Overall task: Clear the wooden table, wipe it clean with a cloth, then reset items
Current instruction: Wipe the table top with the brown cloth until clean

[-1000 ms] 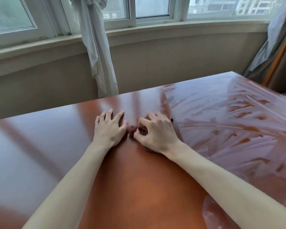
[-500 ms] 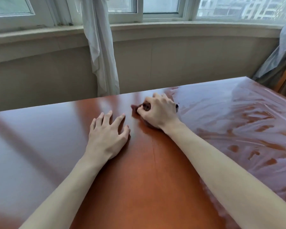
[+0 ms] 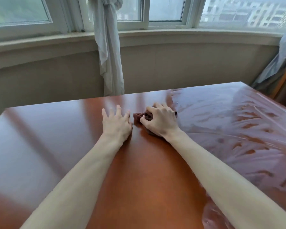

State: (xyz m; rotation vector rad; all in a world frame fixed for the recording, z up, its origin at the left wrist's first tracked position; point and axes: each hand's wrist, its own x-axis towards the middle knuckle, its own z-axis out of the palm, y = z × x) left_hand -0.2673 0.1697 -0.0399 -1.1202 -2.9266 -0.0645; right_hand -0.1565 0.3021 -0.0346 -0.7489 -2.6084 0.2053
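On wooden table (image 3: 56,146), right hand (image 3: 160,123) gripping cloth (image 3: 137,116), left hand (image 3: 116,126) flat

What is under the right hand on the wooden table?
A crumpled brown cloth lies under the right hand, whose fingers curl round it. Part pokes out toward the left hand; the rest, and the table beneath it, is covered.

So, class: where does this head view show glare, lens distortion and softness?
Head view: window light glares in pale bands across the wooden table and on the wrinkled plastic film; the wide-angle lens bows the window sill; the left hand looks slightly soft, and the brown cloth gripped by the right hand lacks fine detail.
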